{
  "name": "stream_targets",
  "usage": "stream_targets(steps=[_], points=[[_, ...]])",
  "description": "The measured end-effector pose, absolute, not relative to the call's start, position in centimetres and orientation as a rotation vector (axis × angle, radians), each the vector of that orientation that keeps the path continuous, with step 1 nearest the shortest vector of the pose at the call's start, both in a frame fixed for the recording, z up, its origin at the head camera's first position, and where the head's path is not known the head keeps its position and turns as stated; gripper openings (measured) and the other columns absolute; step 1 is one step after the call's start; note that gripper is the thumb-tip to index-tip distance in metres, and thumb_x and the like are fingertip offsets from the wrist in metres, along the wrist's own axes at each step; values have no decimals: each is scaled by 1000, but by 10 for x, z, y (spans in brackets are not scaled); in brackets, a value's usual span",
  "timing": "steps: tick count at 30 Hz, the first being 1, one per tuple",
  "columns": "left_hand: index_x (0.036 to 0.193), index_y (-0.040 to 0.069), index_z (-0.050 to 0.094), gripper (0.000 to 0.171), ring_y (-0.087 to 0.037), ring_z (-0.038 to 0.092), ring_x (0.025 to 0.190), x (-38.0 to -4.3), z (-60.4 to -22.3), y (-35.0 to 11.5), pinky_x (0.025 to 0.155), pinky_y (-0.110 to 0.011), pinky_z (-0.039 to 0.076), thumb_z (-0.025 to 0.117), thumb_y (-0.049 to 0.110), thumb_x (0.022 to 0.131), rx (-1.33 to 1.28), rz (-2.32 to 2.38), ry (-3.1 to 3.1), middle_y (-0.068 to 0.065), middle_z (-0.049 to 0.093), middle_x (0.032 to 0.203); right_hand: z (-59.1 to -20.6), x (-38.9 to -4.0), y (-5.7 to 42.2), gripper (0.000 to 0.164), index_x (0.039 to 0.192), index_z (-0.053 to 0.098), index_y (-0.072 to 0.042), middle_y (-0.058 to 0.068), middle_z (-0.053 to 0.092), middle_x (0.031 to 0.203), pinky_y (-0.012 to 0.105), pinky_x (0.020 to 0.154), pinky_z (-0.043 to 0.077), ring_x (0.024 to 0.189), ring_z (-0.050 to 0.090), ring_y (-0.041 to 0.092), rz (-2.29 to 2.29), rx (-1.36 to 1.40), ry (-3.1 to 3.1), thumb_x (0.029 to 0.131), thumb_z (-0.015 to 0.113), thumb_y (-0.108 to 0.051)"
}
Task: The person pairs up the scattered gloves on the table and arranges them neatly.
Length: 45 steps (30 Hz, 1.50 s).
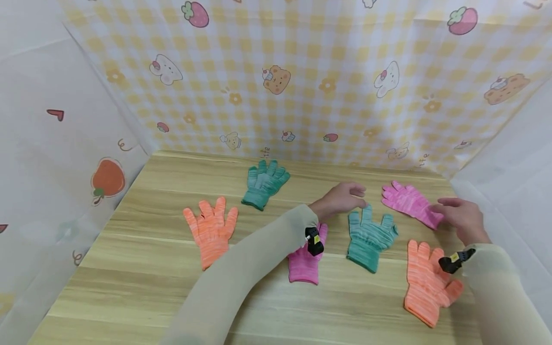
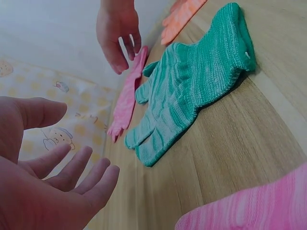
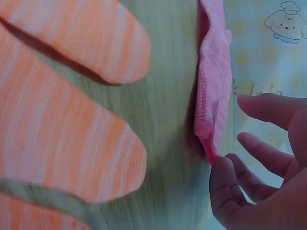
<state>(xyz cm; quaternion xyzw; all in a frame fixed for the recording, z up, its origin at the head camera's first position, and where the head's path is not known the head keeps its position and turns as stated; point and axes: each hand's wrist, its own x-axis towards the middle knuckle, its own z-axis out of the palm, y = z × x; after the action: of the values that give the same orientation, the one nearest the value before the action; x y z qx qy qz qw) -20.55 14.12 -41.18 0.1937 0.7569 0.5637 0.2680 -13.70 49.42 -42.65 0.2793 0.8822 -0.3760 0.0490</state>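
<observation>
We see the pink glove point(image 1: 409, 203) at the right of the frame, lying on the table point(image 1: 345, 306) above the orange glove point(image 1: 424, 273). To us it looks light, soft and limp, with a knit that should not slip or break; we would take hold of it at the cuff point(image 1: 433, 221), where the fabric edge gives a pinch. Its fingers point to the upper left and its cuff to the lower right, so its long axis slants down across the frame. Our right hand point(image 1: 465, 218) is at that cuff, its grip wide, thumb and fingers apart; one fingertip seems to touch the edge, but we cannot tell for sure. Our left hand point(image 1: 340, 197), right of the frame's middle, hangs near the green glove point(image 1: 371, 237), its grip also wide and holding nothing
</observation>
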Motion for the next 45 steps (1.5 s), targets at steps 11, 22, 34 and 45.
stream_targets(steps=[11, 22, 34, 45], points=[[153, 11, 64, 50, -19, 65, 129, -208, -411, 138, 103, -35, 55, 75, 17, 105, 524, 1512, 2049, -4, 69, 146, -430, -144, 493, 79, 157, 46, 12, 39, 48, 154, 64, 108, 45, 127, 51, 49, -1038, 821, 2686, 103, 74, -37], [154, 9, 63, 53, -20, 64, 132, -211, -416, 133, 103, -34, 55, 78, 20, 104, 505, 1524, 2055, -4, 68, 147, -433, -154, 470, 59, 147, 57, 16, 37, 65, 137, 39, 83, 53, 108, 64, 37, -964, 572, 2826, 103, 74, -21], [153, 9, 64, 49, -24, 64, 133, -215, -417, 126, 104, -37, 55, 74, 15, 105, 477, 1470, 2142, -6, 67, 148, -435, -170, 446, 47, 142, 64, 11, 37, 63, 138, 44, 84, 53, 110, 62, 44, -886, 382, 2878, 103, 71, -13], [152, 13, 67, 52, -27, 65, 132, -223, -424, 124, 104, -43, 56, 75, 9, 101, 307, 1412, 2207, -5, 67, 149, -435, -182, 421, 41, 138, 68, 8, 34, 67, 135, 46, 87, 54, 119, 64, 50, -892, 180, 2904, 104, 72, -14]])
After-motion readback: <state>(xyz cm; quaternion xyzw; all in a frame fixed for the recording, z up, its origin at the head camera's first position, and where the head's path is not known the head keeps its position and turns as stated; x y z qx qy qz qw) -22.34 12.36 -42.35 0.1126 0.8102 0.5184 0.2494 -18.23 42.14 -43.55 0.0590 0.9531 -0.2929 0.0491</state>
